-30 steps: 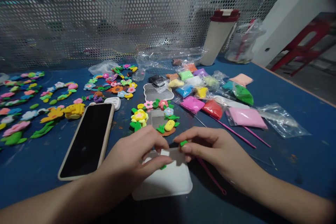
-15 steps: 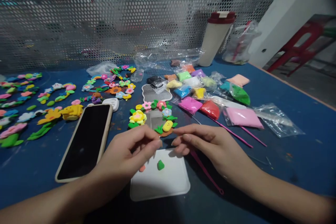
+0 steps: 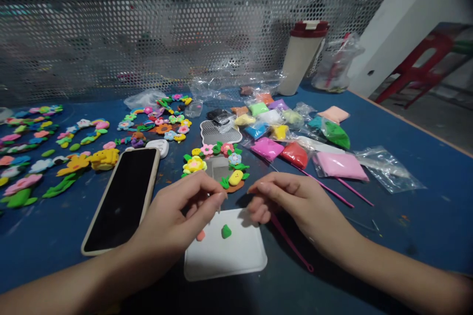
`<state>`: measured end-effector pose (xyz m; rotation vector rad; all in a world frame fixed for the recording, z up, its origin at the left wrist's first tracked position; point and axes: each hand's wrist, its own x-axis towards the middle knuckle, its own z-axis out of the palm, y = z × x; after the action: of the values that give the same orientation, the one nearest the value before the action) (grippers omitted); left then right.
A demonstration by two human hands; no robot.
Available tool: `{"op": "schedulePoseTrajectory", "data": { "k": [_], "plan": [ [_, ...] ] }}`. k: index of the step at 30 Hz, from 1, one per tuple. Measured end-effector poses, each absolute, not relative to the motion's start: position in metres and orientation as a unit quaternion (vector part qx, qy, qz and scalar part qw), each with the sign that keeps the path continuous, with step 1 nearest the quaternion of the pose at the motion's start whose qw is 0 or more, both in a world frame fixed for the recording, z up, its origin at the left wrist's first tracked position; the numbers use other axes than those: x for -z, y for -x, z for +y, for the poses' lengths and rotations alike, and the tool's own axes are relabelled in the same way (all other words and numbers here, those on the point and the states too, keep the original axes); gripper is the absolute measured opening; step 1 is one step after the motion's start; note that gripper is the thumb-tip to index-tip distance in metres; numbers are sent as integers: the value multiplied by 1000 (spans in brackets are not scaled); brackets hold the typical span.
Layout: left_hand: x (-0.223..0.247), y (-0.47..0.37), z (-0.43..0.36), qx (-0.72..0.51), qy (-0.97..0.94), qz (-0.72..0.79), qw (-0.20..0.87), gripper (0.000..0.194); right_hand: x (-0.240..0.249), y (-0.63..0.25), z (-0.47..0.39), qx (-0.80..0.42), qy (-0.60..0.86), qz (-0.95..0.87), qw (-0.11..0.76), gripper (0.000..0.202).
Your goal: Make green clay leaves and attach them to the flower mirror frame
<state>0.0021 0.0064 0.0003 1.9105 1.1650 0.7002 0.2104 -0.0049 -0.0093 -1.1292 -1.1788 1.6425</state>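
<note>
My left hand [image 3: 188, 211] hovers over the left side of a white board [image 3: 225, 263], thumb and index finger pinched; anything between them is too small to make out. Over the board's right edge, my right hand [image 3: 284, 202] is closed with thumb against index finger, its grip hidden too. Between and below the hands, a green clay lump [image 3: 226, 231] lies on the board, with a coral clay piece [image 3: 200, 235] partly behind my left thumb. Just beyond is a mirror [image 3: 218, 168] framed with clay flowers, leaves and a yellow clay figure [image 3: 235, 177].
A phone [image 3: 121, 202] lies left, beside several clay-decorated frames [image 3: 86, 130]. Bagged coloured clay [image 3: 268, 148] spreads at the right, with pink tools [image 3: 291, 243] near my right hand. A tumbler [image 3: 303, 59] stands at the back before a perforated metal panel [image 3: 148, 24].
My right thumb and index finger have drawn closer together, and the hand has shifted slightly right. My left hand stays nearly still. The pieces on the board have not moved.
</note>
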Motion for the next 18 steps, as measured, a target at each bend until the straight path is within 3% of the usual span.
{"op": "schedulePoseTrajectory", "data": {
  "k": [5, 18],
  "plan": [
    [-3, -3, 6, -272, -768, 450, 365, 17, 7, -212, -6, -571, 473, -525, 417, 4],
    [-4, -8, 10, -260, -809, 415, 324, 15, 8, -209, -5, -591, 460, -526, 403, 12]
  ]
}}
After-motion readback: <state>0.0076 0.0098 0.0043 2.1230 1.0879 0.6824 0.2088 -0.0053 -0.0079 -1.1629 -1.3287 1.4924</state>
